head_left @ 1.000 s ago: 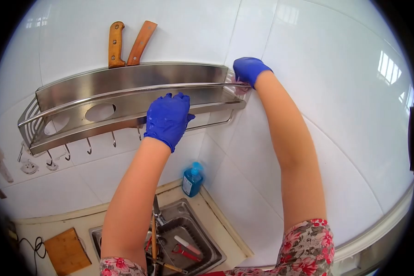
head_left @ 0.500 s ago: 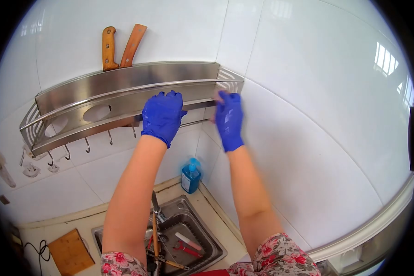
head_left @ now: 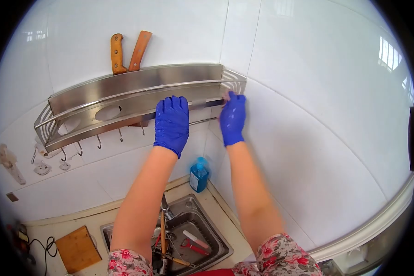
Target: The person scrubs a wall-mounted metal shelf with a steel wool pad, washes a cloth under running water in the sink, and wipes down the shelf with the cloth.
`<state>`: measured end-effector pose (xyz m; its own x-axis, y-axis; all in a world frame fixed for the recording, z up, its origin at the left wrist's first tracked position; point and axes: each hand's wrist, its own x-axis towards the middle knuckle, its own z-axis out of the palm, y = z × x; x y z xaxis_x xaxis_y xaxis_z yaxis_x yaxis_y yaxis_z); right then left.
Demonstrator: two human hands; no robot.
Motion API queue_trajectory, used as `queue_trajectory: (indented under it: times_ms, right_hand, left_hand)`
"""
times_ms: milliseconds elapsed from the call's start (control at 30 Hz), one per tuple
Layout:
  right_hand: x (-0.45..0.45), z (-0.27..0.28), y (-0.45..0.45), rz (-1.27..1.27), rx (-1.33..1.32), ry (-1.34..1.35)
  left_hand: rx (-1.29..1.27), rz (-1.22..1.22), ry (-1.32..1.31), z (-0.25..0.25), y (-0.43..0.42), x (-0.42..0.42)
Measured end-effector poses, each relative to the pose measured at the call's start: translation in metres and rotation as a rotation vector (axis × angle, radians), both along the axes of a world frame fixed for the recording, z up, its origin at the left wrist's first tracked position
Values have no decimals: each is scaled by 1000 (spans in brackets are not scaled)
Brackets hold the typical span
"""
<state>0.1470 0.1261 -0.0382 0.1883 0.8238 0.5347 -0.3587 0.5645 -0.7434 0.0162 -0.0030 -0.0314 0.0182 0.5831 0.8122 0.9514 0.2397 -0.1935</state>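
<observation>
Wiping the stainless-steel wall shelf (head_left: 142,82), it seems.
The right hand (head_left: 233,118) pinches a pinkish cloth (head_left: 226,95) at the shelf's right front edge; the left hand (head_left: 172,123) covers its front middle, grip hidden. Another stroke calls for steady pressure.

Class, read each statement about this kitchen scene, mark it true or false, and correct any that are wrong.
1. The left hand and the right hand both wear blue gloves. True.

2. The blue bottle stands on the metal rack. False: it stands on the counter beside the sink.

3. Two wooden handles stick up above the back of the rack. True.

4. The wooden board lies inside the sink. False: it lies on the counter, left of the sink in the picture.

5. The left hand is at the rack's front edge. True.
</observation>
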Motion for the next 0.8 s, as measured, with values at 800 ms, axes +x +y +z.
queue_trajectory:
  times_ms: [800]
  right_hand:
    - [-87,4,-95,-612,713,-650]
  left_hand:
    - [64,-7,-116,-9,-119,-70]
